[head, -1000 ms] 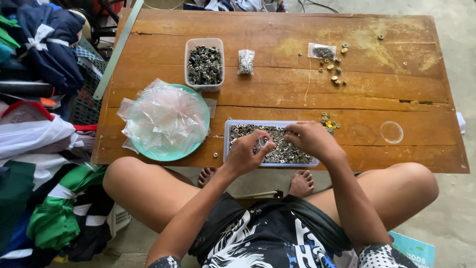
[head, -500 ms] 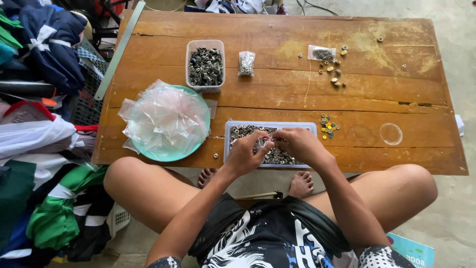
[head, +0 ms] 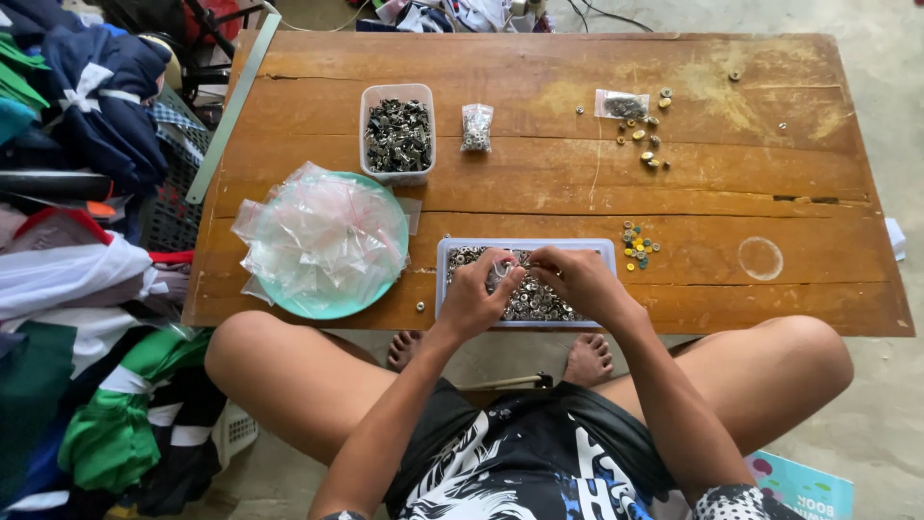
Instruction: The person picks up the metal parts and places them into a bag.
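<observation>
Top-down view of someone sitting at a low wooden table (head: 539,183), knees spread either side of it. Both hands are over a shallow rectangular tray (head: 604,252) full of small silvery metal rings or snap parts, which sits at the near edge of the table right in front of the person. The left hand (head: 474,297) has its fingers curled in and pinched together over the middle of the tray, and it looks like it's holding a small clear plastic bag (head: 504,269) by the edge. The right hand (head: 576,279) is just beside it, fingertips pressed together at the same bag, so the two hands are nearly touching; can't tell if there's a metal piece between those fingers, too small to see. Left of the tray there's a teal plate (head: 322,308) heaped with empty clear baggies, with one loose fastener lying between plate and tray. Further back sit a clear tub of dark metal bits (head: 397,135) and, just beside it, a filled little bag (head: 476,127). To the right of the tray is a little cluster of coloured buttons (head: 635,246), and more loose pieces (head: 647,130) are scattered near the far edge. A pile of clothes (head: 87,241) sits on the floor to the left.
</observation>
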